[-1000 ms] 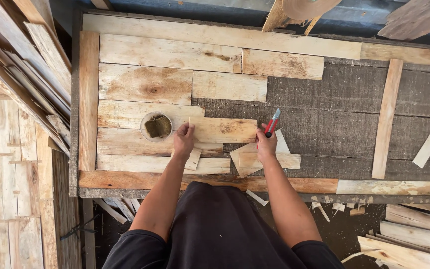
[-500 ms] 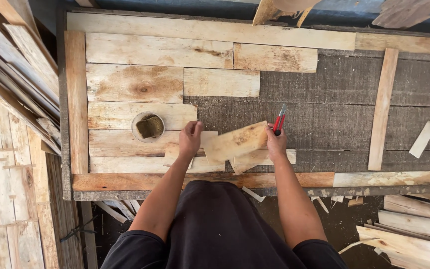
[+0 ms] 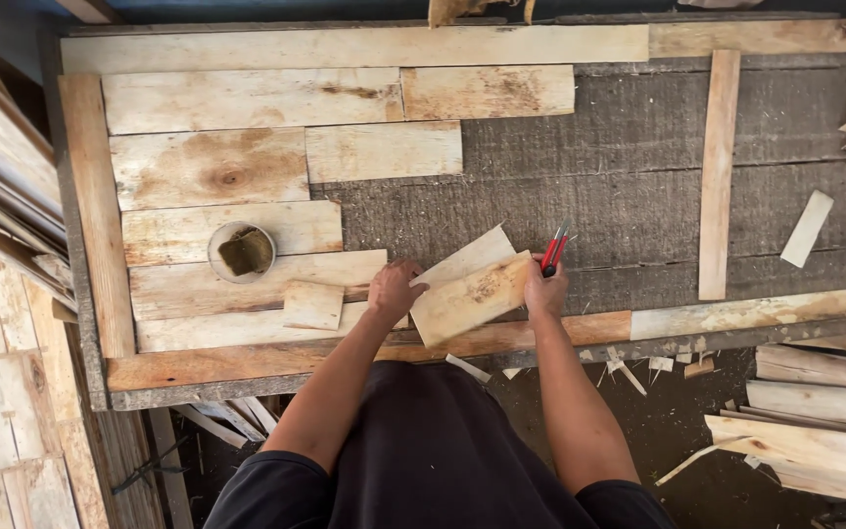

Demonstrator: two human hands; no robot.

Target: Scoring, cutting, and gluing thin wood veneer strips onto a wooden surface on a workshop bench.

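A dark counter [image 3: 638,167] fills most of the view, edged by long pale boards along the top, left and near sides. Inside the frame lie seven flat boards in rows at the left: two in the top row, two in the second, and three single ones below. One narrow slat [image 3: 717,176] lies on the bare counter at the right, running front to back, and a short offcut [image 3: 806,228] lies well apart to its right. A round tin [image 3: 242,251] sits on the lower boards, with a small square block [image 3: 312,305] just below it.

Two short planks are tilted near the front edge: the upper plank [image 3: 467,257] partly under the lower plank [image 3: 467,300]. The left hand [image 3: 393,290] grips their left ends, fingers curled on the wood. The right hand [image 3: 545,291] presses the lower plank's right end while its fingers are closed on a red tool [image 3: 552,249] that points away from the body.

Stacks of planks lie at both sides, and chips litter the floor below.
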